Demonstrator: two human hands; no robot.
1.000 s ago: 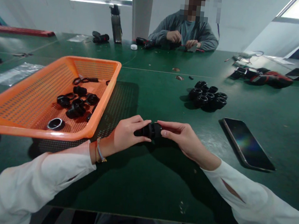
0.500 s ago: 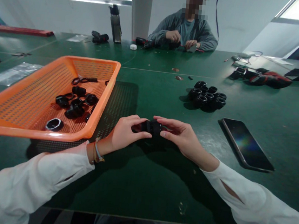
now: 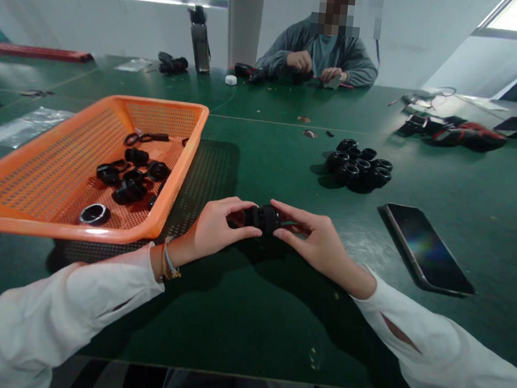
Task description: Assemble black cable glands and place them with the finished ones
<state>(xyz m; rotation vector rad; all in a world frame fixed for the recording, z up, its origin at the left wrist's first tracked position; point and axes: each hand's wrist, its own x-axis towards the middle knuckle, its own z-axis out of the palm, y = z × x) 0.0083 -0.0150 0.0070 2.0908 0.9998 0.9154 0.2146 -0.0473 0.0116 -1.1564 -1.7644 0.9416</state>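
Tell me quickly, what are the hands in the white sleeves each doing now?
Left hand: closed, holding the left end of a small black, roughly cylindrical part.
Right hand: closed, fingertips gripping that part's right end.

The left forearm (image 3: 78, 302) and right forearm (image 3: 436, 342) reach in from the lower corners, slanting toward each other. The left hand (image 3: 216, 223) and right hand (image 3: 320, 239) face one another, just apart, each curved into a pinch, thumb nearer the body, index finger farther out.
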